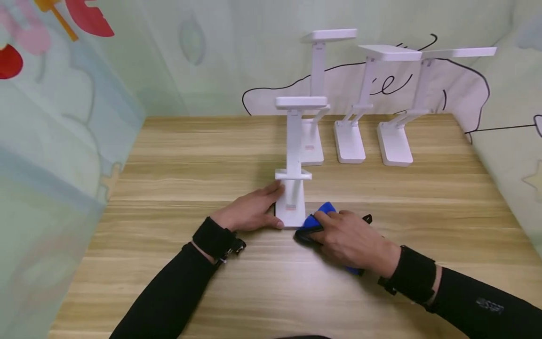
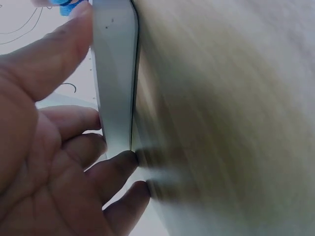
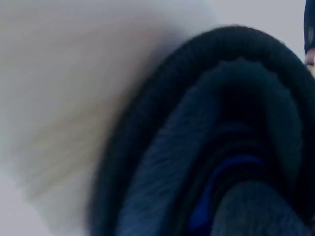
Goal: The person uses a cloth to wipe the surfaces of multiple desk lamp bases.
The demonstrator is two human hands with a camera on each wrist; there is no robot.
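In the head view a white desk lamp (image 1: 292,202) stands upright near the middle of the wooden table, its flat head raised on a jointed arm. My left hand (image 1: 254,209) grips the side of its base, thumb at the near corner. The left wrist view shows fingertips along the base's edge (image 2: 115,73), close to the tabletop. My right hand (image 1: 349,238) holds a bunched blue cloth with black edging (image 1: 326,207) against the near right corner of that base. Up close in the right wrist view, the cloth (image 3: 157,162) appears dark and folded, hiding the fingers.
Behind stand three similar white lamps: one partly hidden by the front lamp (image 1: 312,146), one in the middle (image 1: 350,146) and one at the right (image 1: 395,146). Printed fabric walls (image 1: 211,61) enclose the wooden table (image 1: 190,165) at the back and sides.
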